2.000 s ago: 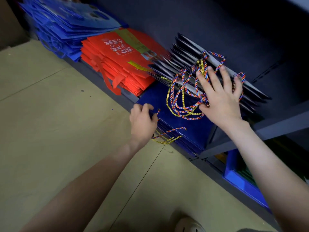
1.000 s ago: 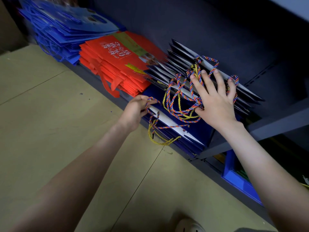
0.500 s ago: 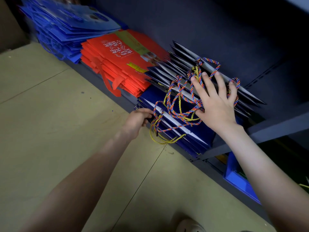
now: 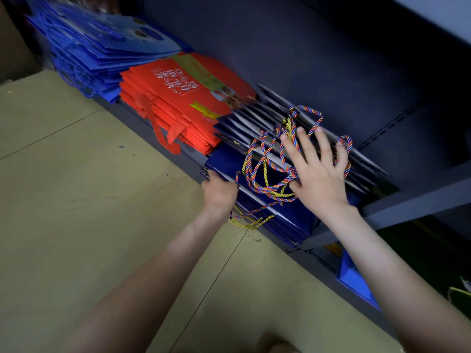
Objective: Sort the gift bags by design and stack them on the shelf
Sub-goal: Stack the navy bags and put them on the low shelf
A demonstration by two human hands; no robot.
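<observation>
Dark navy gift bags (image 4: 288, 215) with multicoloured cord handles (image 4: 265, 171) lie stacked on the low shelf (image 4: 407, 200). My right hand (image 4: 318, 171) presses flat, fingers spread, on the fanned upper bags and their tangled cords. My left hand (image 4: 219, 192) grips the front left edge of the lower navy bags, fingers tucked under them. Left of this stack sit a pile of red bags (image 4: 178, 103) and, further left, a pile of bright blue bags (image 4: 102, 47).
The tan floor (image 4: 89, 200) spreads in front of the shelf. A blue bin (image 4: 356, 284) stands under the shelf at the right. The dark shelf back panel (image 4: 331, 59) rises behind the stacks.
My left hand let go of the loose cord handle, moved in to the stack's front left edge and took hold of the lower bags. My right hand stayed pressed on the upper bags.
</observation>
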